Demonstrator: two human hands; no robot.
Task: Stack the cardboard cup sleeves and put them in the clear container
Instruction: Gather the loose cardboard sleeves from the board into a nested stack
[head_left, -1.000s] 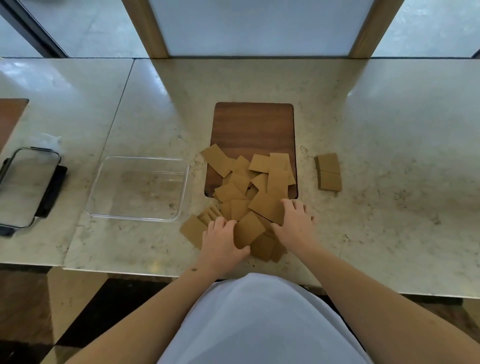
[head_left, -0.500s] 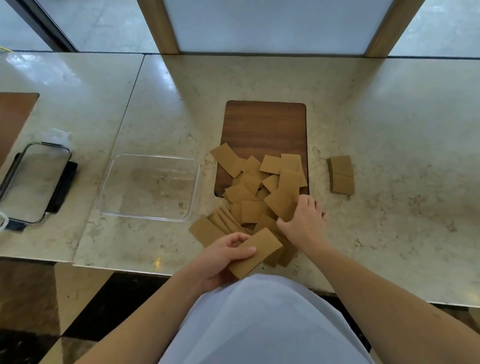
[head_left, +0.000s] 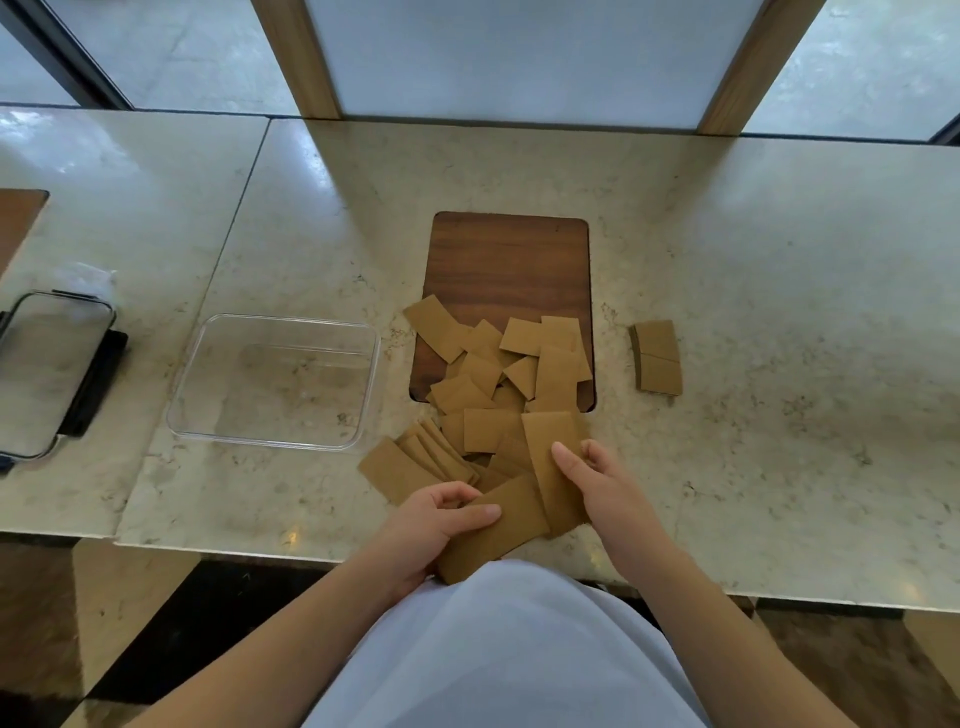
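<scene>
Two sleeves are in our hands at the near edge of the table (head_left: 779, 312): our left hand (head_left: 431, 525) has its fingers (head_left: 480, 514) closed on one sleeve (head_left: 498, 535), thumb on top and the rest curled beneath, while our right hand (head_left: 602, 488) pinches a second sleeve (head_left: 553, 467), which overlaps the first. Just beyond our fingertips lies the loose pile of sleeves (head_left: 498, 374), spilling from the wooden board (head_left: 509, 265) onto the table. Farther out to the right of our right fingers sits a small tidy stack (head_left: 657, 358), well apart from the pile. Left of our left fingers stands the clear container (head_left: 275, 382), with no sleeve in it yet, and its lid (head_left: 52, 374) lies farther left.

We judge the sleeves light, thin and fairly stiff when flat, with a dry surface that should not slip much, though they would crease if squeezed hard. Holding them flat by the long edges seems best for squaring them into a stack.
</scene>
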